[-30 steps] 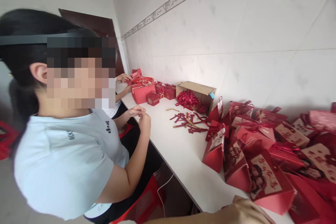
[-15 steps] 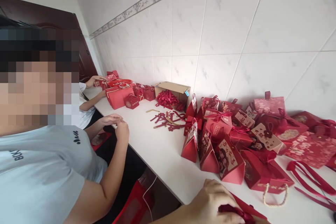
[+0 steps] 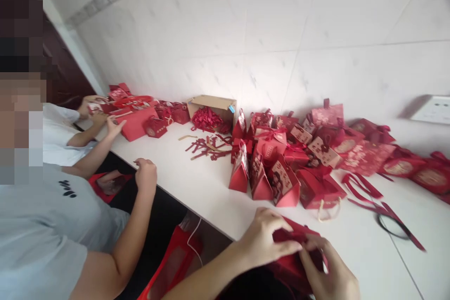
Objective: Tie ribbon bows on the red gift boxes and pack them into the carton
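At the table's near edge, my left hand (image 3: pixel 258 239) is closed, with fingers and thumb pinching dark red ribbon on top of a red gift box (image 3: pixel 293 225). From the other side my right hand (image 3: pixel 332 269) has its thumb and fingers closed on the same ribbon, its fingertips almost meeting the left ones. My hands cover much of the box, so the ribbon's exact shape is hidden. Just beyond stand several upright red gift boxes (image 3: pixel 284 185). One box with a ribbon bow and cord handle (image 3: pixel 321 190) is close to my right hand.
A loose red ribbon (image 3: pixel 362 187) and a black ring-shaped thing (image 3: pixel 393 227) lie to the right. Toward the wall is a cardboard box (image 3: pixel 211 101) holding ribbons, with cut strips (image 3: pixel 211 147) before it. A co-worker (image 3: pixel 94 229) sits at left; other hands work farther along.
My view has turned right and down, bringing my right hand and the black ring-shaped thing into sight. The co-worker's hands have parted, one now at a red bag farther left.
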`<action>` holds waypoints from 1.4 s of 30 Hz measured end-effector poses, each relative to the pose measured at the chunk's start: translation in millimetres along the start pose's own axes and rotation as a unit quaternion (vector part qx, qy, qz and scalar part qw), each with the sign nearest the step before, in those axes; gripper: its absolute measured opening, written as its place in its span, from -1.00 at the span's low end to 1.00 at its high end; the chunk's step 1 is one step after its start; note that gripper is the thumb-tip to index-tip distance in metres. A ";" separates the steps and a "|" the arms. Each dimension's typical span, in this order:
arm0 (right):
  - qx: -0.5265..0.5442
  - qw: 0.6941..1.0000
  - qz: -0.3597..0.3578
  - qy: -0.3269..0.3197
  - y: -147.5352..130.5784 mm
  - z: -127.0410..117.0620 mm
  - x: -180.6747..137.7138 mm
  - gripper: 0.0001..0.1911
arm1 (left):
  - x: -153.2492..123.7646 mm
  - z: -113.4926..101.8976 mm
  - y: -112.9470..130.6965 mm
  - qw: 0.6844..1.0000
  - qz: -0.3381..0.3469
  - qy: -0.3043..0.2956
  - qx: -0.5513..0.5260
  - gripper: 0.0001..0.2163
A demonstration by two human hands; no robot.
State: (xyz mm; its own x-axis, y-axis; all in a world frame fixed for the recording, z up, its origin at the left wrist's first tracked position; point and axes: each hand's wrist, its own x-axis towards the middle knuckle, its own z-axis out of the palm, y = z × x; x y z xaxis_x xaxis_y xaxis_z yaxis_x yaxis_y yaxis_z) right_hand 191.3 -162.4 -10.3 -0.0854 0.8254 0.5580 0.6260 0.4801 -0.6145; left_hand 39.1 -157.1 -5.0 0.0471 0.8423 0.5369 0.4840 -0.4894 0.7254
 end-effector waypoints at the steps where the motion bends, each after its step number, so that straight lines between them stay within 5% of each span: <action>1: 0.014 1.000 -0.006 -0.010 -1.7 -1.0 2.3 -0.71 | 1.7 -2.5 1.2 1.000 0.004 -0.013 0.002 -0.80; 9: 0.080 0.995 0.020 -0.058 -11.9 -12.5 11.6 -0.95 | 10.6 -10.0 0.9 0.996 -0.030 -0.080 0.006 -0.93; 22: 0.120 0.984 0.129 -0.037 -11.9 -11.5 12.9 -0.94 | 16.4 -0.1 8.4 0.958 -0.178 -0.121 -0.189 -0.88; 34: 0.007 1.000 -0.015 -0.009 -18.1 -25.6 0.9 -0.95 | 16.7 3.1 6.4 0.955 -0.190 -0.102 -0.206 -0.85; 42: -0.017 1.000 -0.026 0.000 -17.1 -19.5 1.3 -0.88 | 15.9 3.7 5.3 0.976 -0.123 -0.105 -0.143 -0.88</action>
State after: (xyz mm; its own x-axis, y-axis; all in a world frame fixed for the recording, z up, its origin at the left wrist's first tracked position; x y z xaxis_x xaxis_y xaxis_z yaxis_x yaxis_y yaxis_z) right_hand 195.6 -175.4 11.8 -0.1185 0.7997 0.5886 0.6464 0.5121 -0.5656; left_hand 45.6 -145.5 5.7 0.1524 0.9551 0.2540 0.2401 -0.2851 0.9279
